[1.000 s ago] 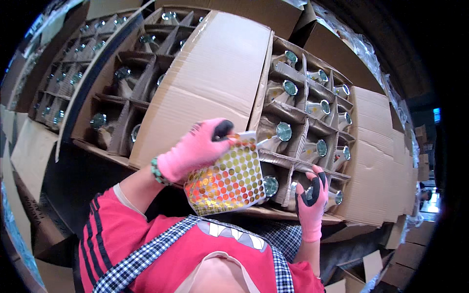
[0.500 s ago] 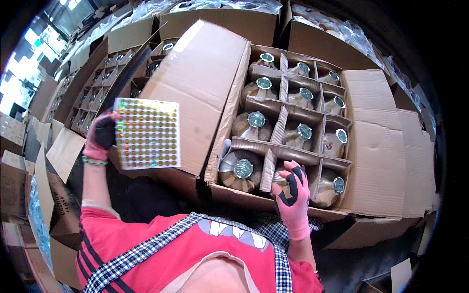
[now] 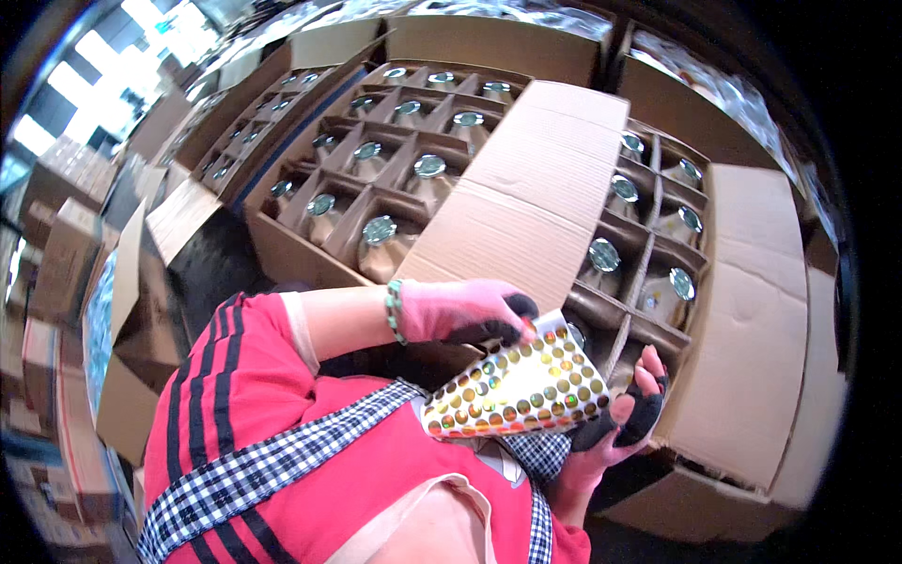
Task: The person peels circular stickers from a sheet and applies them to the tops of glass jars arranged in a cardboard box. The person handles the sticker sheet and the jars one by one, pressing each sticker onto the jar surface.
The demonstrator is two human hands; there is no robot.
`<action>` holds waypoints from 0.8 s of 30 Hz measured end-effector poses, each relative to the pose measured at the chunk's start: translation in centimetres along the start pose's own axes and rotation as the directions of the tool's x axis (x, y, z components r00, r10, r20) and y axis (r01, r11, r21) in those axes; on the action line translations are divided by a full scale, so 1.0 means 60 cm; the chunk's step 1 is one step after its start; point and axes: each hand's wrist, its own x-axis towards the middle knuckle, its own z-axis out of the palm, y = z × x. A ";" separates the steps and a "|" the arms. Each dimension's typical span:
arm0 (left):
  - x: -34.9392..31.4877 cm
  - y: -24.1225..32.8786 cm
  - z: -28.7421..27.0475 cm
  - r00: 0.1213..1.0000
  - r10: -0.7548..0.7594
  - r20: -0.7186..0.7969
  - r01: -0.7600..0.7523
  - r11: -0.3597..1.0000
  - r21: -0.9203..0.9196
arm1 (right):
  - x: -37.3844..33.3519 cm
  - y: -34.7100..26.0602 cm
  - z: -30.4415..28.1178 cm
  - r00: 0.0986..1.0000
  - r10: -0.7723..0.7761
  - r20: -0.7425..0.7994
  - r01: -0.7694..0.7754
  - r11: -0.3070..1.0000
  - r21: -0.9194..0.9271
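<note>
My left hand (image 3: 465, 312), in a pink and black glove with bare fingertips, grips the upper edge of a white sheet of round gold holographic stickers (image 3: 526, 381). The sheet tilts and curves in front of my chest. Just beyond its right edge is my right hand (image 3: 625, 423), gloved alike, with thumb and forefinger apart and nothing visible between them. Both hands are over the near side of an open carton (image 3: 728, 310). Its cardboard dividers separate several glass pieces with flared, silvery-green mouths (image 3: 603, 254); the sheet and my right hand hide the nearest ones.
A raised cardboard flap (image 3: 526, 188) lies between this carton and a second divided carton (image 3: 329, 273) of similar glass pieces on the left. More cartons, some with clear plastic (image 3: 526, 7), stand behind. Stacked boxes (image 3: 70, 258) line the far left.
My left hand has swung right with the sticker sheet, from over the flap to in front of my chest. My right hand has shifted right and down. The view has turned left.
</note>
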 end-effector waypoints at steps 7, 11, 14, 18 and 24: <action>-0.073 0.035 0.021 0.947 0.179 -0.266 -0.194 0.981 -0.028 | 0.003 0.013 -0.020 0.954 -0.081 0.289 0.063 0.996 0.070; -0.157 0.049 -0.003 0.715 0.413 -0.564 -0.457 0.887 0.070 | 0.000 0.017 -0.016 0.953 -0.106 0.282 0.081 0.992 0.098; -0.207 0.035 -0.067 0.582 0.501 -0.641 -0.567 0.815 0.123 | 0.002 -0.002 -0.015 0.932 -0.145 0.331 0.156 0.988 -0.008; -0.240 -0.001 -0.156 0.345 0.616 -0.708 -0.438 0.773 0.459 | 0.029 0.004 -0.041 0.770 -0.306 0.559 0.413 0.908 -0.072; -0.356 -0.069 -0.362 0.162 0.516 -0.841 0.175 0.824 0.539 | 0.111 -0.054 0.048 0.265 -0.377 0.887 0.628 0.766 0.138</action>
